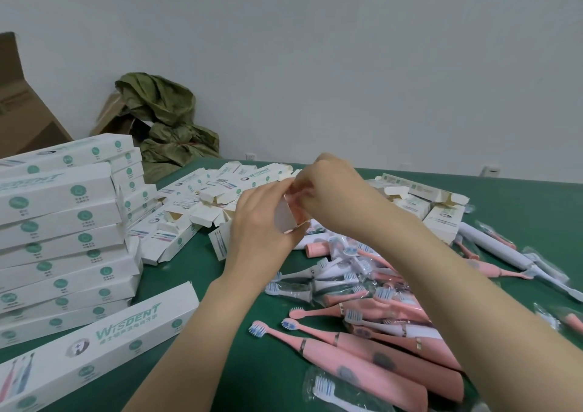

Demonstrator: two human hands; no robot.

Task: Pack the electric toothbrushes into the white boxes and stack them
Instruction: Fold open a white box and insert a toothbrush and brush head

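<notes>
Holding a white box [284, 216] end-on above the green surface [220, 364], your left hand [262, 222] curls its fingers and thumb round the box's near end. Your right hand [331, 187] pinches at the open mouth, where something pink shows, most likely a toothbrush handle going in. The exact fingertip contact is hidden. Both hands are clamped on the box, raised over the middle of the surface.

To your left stands a tall stack of closed boxes [63, 222], with one more closed box [110, 342] lying in front of it. Behind your hands lies a heap of empty boxes [195, 210] with flaps open. To your right is a loose pile of pink and white toothbrushes [362, 301], many in clear wrappers.

The box looks like thin card, light and easily crushed, so hold it by the long edges near the open end rather than squeezing the flat faces. The toothbrushes look like rigid, smooth plastic, and the wrapped ones are likely slippery. Take one by the thick handle, not the slim neck or bristles.
</notes>
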